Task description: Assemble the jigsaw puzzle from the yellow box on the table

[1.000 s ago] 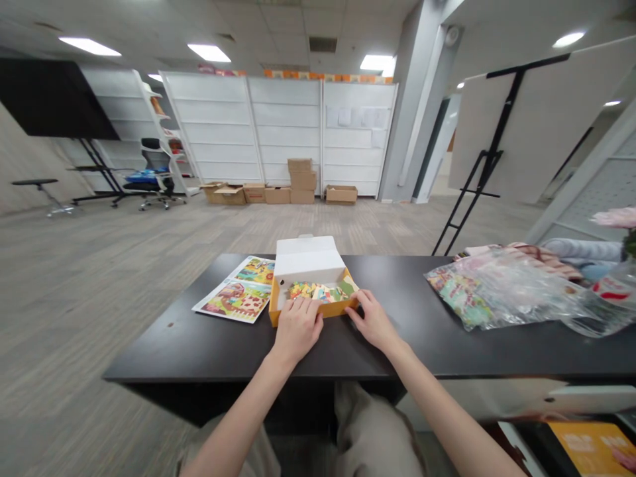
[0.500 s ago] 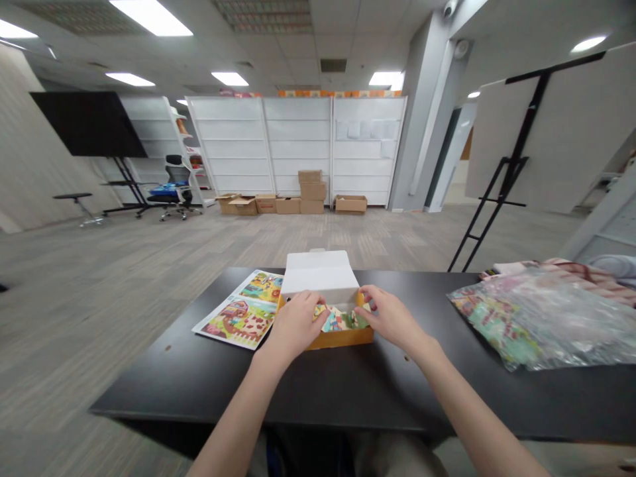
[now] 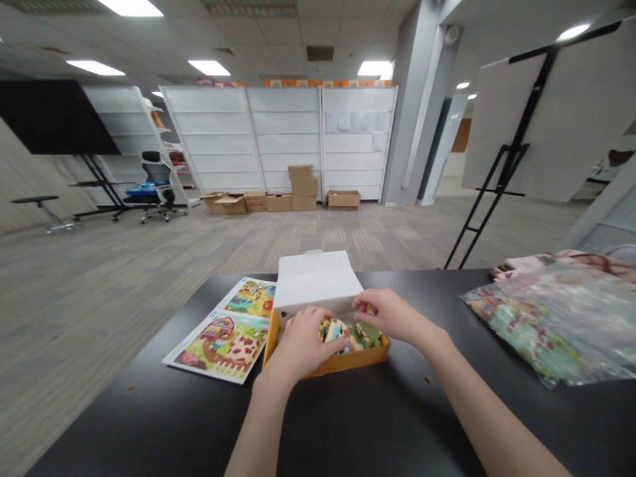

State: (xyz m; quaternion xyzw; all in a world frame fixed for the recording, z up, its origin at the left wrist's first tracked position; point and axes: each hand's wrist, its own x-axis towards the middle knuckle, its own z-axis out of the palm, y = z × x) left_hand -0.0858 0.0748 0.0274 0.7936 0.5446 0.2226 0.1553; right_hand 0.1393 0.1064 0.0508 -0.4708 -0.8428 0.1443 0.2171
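Observation:
An orange-yellow box (image 3: 348, 362) with its white lid (image 3: 318, 277) raised at the back stands on the black table. Inside lie colourful jigsaw puzzle pieces (image 3: 368, 336). My left hand (image 3: 311, 338) reaches over the left part of the box, palm down, thumb spread from the fingers; its fingertips are partly hidden among the pieces. My right hand (image 3: 382, 310) is over the back right of the box with bent fingers and a gap between thumb and forefinger. I see nothing held in either hand. Left of the box lies a printed picture sheet (image 3: 223, 334) with farm animals.
A clear plastic bag (image 3: 561, 318) with colourful contents lies on the right of the black table (image 3: 348, 424), in front of pinkish cloth (image 3: 531, 265). Across the floor are cardboard boxes (image 3: 303, 187), white shelving, an office chair (image 3: 155, 185) and a board on a stand.
My view has shifted closer and tilted, so the box and sheet appear larger and lower. My left hand has spread a little deeper over the pieces; my right hand stays at the right side.

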